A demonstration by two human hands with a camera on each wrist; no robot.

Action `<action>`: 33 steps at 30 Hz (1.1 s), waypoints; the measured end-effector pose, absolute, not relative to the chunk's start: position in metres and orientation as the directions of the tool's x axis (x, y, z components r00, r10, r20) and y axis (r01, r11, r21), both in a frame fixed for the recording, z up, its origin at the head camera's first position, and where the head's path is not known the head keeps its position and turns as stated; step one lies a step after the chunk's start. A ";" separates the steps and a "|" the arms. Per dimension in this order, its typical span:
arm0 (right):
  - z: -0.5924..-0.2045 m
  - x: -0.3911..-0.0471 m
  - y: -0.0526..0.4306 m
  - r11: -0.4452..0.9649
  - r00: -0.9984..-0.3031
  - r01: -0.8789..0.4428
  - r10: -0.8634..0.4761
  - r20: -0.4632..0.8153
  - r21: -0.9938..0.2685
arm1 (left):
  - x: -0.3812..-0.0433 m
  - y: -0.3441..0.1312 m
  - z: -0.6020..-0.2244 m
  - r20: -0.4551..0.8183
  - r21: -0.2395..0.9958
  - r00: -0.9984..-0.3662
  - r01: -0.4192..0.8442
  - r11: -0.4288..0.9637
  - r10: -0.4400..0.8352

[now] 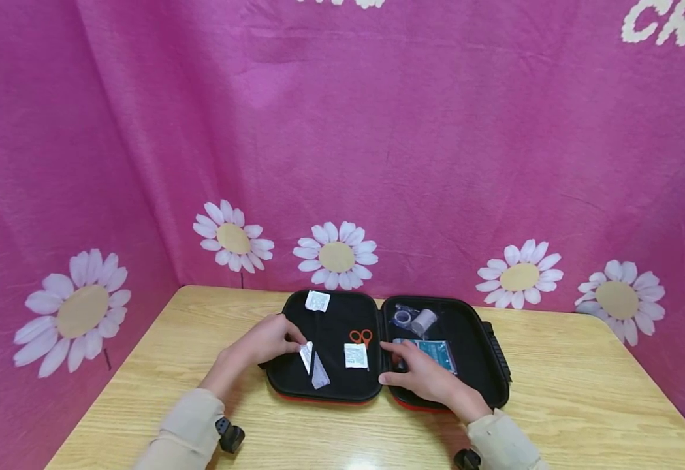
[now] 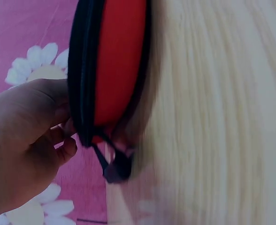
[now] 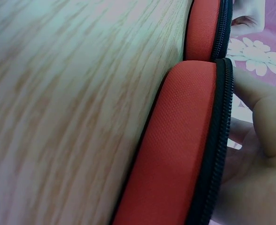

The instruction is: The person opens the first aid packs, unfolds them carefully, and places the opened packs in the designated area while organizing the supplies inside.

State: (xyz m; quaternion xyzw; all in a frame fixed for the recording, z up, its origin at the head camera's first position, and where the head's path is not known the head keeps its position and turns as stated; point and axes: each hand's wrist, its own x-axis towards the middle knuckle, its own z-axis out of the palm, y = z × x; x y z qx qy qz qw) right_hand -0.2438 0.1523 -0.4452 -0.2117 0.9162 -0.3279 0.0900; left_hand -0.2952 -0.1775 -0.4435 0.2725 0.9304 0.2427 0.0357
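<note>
A zippered case, black inside and red outside, lies unfolded on the table, with its left half (image 1: 333, 326) and right half (image 1: 477, 365) side by side. My left hand (image 1: 268, 339) reaches over the left half and pinches the upper end of a long white packet (image 1: 320, 375), which a black strap crosses. In the left wrist view, the case's red side (image 2: 121, 61) hides part of those fingers. My right hand (image 1: 424, 375) hovers low over the right half, thumb and fingers spread near the hinge. Under it, a blue packet (image 1: 438, 352) is partly covered.
Orange-handled scissors (image 1: 361, 337) and a small white packet (image 1: 356, 356) lie in the left half. Another white packet (image 1: 317, 301) sits near its back edge. A white roll (image 1: 424, 322) and a tape ring (image 1: 402, 318) are in the right half. A pink curtain (image 1: 413, 163) hangs behind the table.
</note>
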 end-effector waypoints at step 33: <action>-0.444 -0.242 0.151 0.690 -0.900 -0.319 -0.436 -0.021 -0.649 | -0.296 -0.149 -0.446 0.104 0.560 -0.915 0.378 0.737 0.390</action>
